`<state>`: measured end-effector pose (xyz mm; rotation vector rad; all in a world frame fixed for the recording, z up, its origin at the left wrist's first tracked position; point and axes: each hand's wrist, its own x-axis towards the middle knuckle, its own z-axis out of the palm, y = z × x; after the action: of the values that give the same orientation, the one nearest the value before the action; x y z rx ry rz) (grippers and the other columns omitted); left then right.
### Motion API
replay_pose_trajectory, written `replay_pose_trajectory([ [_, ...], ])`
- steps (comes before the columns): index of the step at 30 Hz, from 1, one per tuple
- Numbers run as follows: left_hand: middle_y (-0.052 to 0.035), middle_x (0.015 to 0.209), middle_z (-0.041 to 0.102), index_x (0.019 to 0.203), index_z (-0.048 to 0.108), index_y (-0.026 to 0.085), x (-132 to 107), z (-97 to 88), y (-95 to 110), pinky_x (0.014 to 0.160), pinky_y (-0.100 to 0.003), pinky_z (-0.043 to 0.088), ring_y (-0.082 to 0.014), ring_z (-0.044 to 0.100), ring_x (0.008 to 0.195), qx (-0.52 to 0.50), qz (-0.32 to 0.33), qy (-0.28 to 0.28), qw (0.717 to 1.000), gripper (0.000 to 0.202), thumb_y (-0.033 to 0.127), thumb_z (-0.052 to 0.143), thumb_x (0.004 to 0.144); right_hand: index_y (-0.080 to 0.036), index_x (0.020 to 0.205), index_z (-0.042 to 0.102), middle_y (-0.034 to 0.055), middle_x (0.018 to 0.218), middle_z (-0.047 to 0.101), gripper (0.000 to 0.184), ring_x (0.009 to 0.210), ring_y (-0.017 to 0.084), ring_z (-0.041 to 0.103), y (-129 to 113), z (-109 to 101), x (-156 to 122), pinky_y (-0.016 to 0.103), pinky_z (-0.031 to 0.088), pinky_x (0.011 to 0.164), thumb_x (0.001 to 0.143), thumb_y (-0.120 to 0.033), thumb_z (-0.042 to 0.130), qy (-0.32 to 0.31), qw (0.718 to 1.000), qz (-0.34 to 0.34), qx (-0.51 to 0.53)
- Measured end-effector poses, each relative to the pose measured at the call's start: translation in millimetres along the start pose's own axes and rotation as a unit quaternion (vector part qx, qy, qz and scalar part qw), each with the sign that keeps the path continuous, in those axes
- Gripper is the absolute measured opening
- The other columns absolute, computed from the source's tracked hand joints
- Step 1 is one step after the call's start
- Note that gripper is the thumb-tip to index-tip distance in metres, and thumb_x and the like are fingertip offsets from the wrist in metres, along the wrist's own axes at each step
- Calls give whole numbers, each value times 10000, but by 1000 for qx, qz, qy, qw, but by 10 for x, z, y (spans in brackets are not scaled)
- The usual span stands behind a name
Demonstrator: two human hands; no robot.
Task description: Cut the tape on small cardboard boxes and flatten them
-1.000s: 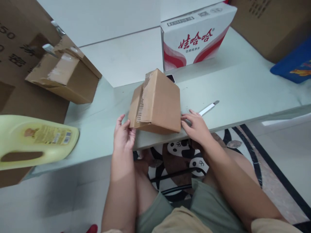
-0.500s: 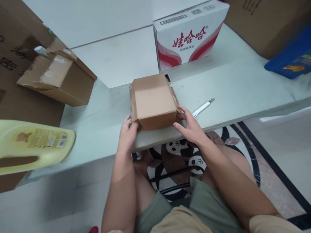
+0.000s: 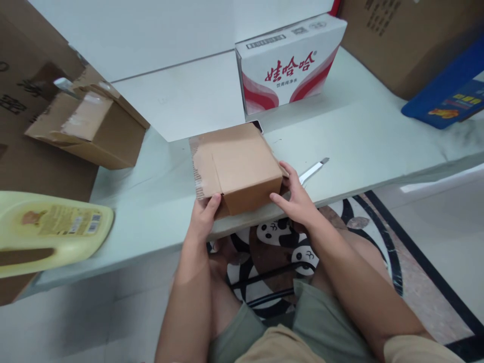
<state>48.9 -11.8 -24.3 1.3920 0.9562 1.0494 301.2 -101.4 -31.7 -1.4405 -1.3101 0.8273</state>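
Note:
A small brown cardboard box (image 3: 247,164) rests near the table's front edge, its plain face up. On its left side a flap (image 3: 202,169) with a torn, ragged edge sticks out about level with the top. My left hand (image 3: 204,217) grips that flap at the front left corner, thumb at the corner and fingers hidden beneath. Around the right side, my right hand (image 3: 297,199) holds the box, thumb at the front right corner and fingers by the right flap. A white utility knife (image 3: 313,170), blade showing, lies just right of my right hand.
Behind stands a white and red carton (image 3: 287,70) against a white panel (image 3: 181,96). An opened cardboard box (image 3: 113,133) and a yellow jug (image 3: 56,232) are on the left. A blue package (image 3: 446,103) is at the right. A dark-cornered flat object (image 3: 258,126) peeks out behind the box.
The box's left flap has swung up from hanging at the side to level with the top. My left hand's thumb has moved onto the front left corner. My right hand stays at the right side.

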Motion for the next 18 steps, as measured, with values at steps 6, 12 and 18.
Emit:
replay_pose_trajectory([
  [6, -102, 1081, 788, 986, 762, 222, 16, 72, 191, 1014, -357, 581, -277, 716, 1158, -87, -56, 66, 992, 467, 517, 889, 648, -267, 1647, 95, 199, 1599, 494, 989, 1536, 365, 438, 5, -35, 23, 672, 277, 1275, 899, -620, 637, -30, 1000, 1, 1],
  [12, -60, 1018, 786, 888, 749, 235, 33, 106, 280, 831, -328, 590, -228, 723, 939, -140, -110, 101, 979, 360, 340, 837, 555, -257, 1668, 60, 201, 1559, 537, 1047, 1449, 344, 546, 29, -29, 32, 619, 396, 1231, 894, -657, 642, -66, 996, 10, 52],
  [18, -34, 829, 749, 814, 738, 234, 7, 116, 326, 635, -280, 520, -177, 655, 727, -180, -136, 66, 972, 330, 322, 879, 529, -244, 1651, 140, 215, 1621, 441, 1018, 1443, 343, 544, -14, -16, 44, 582, 447, 1196, 862, -584, 686, -51, 997, 22, 59],
])
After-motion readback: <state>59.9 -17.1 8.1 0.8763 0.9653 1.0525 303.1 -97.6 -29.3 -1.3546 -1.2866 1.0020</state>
